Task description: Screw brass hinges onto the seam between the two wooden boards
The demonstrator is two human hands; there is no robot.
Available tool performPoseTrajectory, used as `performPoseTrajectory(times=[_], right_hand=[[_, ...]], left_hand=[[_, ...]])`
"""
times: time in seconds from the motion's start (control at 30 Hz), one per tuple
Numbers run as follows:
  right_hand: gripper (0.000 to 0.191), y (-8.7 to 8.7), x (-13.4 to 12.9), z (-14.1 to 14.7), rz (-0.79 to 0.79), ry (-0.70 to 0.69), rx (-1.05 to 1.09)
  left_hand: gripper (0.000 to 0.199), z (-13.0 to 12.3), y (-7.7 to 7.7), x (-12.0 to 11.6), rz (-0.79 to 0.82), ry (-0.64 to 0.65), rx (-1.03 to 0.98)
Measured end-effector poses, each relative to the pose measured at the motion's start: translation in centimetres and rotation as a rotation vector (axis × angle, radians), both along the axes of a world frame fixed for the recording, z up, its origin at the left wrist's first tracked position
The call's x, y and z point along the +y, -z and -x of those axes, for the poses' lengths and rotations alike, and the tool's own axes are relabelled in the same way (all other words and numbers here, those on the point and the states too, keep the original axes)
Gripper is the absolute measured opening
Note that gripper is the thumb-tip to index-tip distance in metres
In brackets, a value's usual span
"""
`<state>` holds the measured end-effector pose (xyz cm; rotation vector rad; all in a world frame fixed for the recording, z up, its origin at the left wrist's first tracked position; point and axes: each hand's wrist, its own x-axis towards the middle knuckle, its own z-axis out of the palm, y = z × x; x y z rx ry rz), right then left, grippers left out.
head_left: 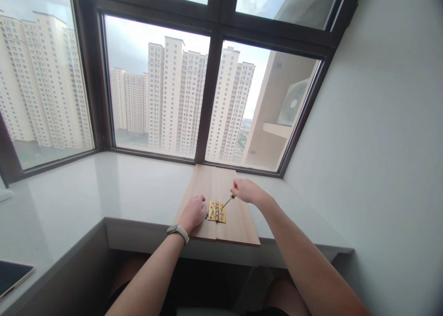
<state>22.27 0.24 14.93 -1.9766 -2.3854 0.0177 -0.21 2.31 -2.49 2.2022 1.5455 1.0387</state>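
Two pale wooden boards (pixel 242 228) lie side by side on the white sill, their seam running away from me. Across that seam sits a brass hinge (pixel 217 212) with screws on its leaves. My right hand (pixel 244 190) is closed around the handle of a screwdriver (pixel 227 202), whose tilted shaft reaches down to the hinge's right leaf. On the left board rests my left hand (pixel 196 211), fingers loosely bent and apart, with nothing visible in it. Several small dark screws (pixel 206 215) lie between that hand and the hinge.
The white sill (pixel 145 187) extends to both sides, with its front edge close to me. Dark window frames (pixel 204 136) rise behind the boards. A tablet-like device (pixel 14 277) lies at the lower left, and a white wall (pixel 387 136) stands at the right.
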Motion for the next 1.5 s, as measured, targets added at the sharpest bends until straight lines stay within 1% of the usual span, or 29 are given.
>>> performPoseTrajectory(times=[0.1, 0.3, 0.47, 0.57, 0.63, 0.77, 0.87, 1.0, 1.1, 1.2, 1.37, 1.5], right_hand=[[0.016, 0.11, 0.23, -0.16, -0.02, -0.012, -0.001], [0.023, 0.4, 0.6, -0.32, -0.009, -0.039, 0.101], [0.035, 0.23, 0.3, -0.15, 0.032, 0.002, 0.113], [0.043, 0.01, 0.17, -0.04, 0.015, 0.002, 0.078], [0.041, -0.01, 0.2, 0.0, 0.007, 0.0, 0.066], [0.023, 0.18, 0.36, 0.0, 0.001, -0.004, 0.063], [0.017, 0.34, 0.5, -0.1, -0.017, -0.023, 0.075], [0.018, 0.53, 0.69, -0.28, -0.026, -0.048, 0.115], [0.021, 0.57, 0.58, -0.26, -0.005, -0.035, 0.135], [0.027, 0.35, 0.2, -0.1, 0.014, -0.005, 0.111], [0.037, -0.13, -0.27, 0.16, -0.008, 0.014, 0.05], [0.026, -0.11, -0.28, 0.14, 0.005, 0.0, 0.068]], left_hand=[[0.024, -0.01, -0.15, -0.15, 0.004, 0.001, 0.001], [0.024, 0.01, -0.34, -0.27, 0.025, -0.007, 0.012], [0.024, 0.0, -0.28, -0.16, 0.007, 0.004, 0.011], [0.024, -0.03, -0.21, -0.1, 0.007, 0.001, 0.005], [0.024, -0.04, -0.22, -0.11, 0.016, -0.004, 0.006], [0.025, -0.02, -0.29, -0.22, 0.018, 0.002, 0.005], [0.025, 0.02, -0.32, -0.28, 0.015, 0.005, -0.003], [0.025, 0.05, -0.36, -0.3, 0.011, 0.006, 0.002], [0.025, 0.01, -0.43, -0.32, 0.015, 0.003, 0.006], [0.025, -0.06, -0.45, -0.33, 0.018, -0.008, 0.005], [0.025, -0.03, -0.23, -0.21, 0.006, -0.006, 0.007], [0.025, -0.03, -0.2, -0.2, 0.002, -0.004, 0.017]])
